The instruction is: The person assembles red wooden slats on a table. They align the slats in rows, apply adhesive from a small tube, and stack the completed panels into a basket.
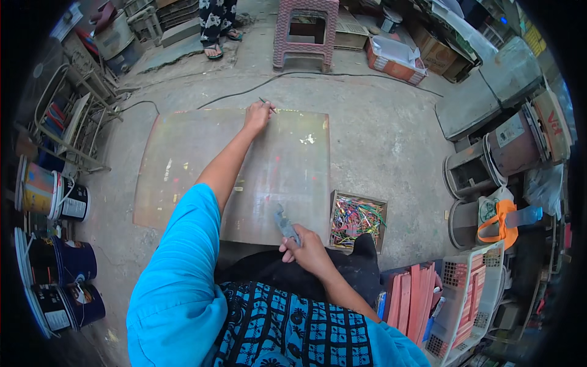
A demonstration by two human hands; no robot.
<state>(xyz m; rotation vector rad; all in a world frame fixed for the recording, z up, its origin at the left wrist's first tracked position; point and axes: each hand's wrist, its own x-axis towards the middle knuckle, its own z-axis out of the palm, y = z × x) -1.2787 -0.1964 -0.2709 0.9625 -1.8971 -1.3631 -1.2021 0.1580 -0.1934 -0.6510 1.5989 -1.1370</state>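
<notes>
Before me lies a wide grey board with yellow, white and pink paint specks. My left hand reaches to its far edge, fingers closed around a thin pointed stick. Over the near edge, my right hand grips a grey flat-bladed tool by its handle, the blade pointing away from me. The tool's exact kind is not plain. Just right of the board sits a shallow box full of thin coloured sticks.
A dark cable crosses the floor beyond the board, near a pink stool. Paint buckets stand left. At right are a white crate, reddish slats and metal drums. Another person's feet show at the far side.
</notes>
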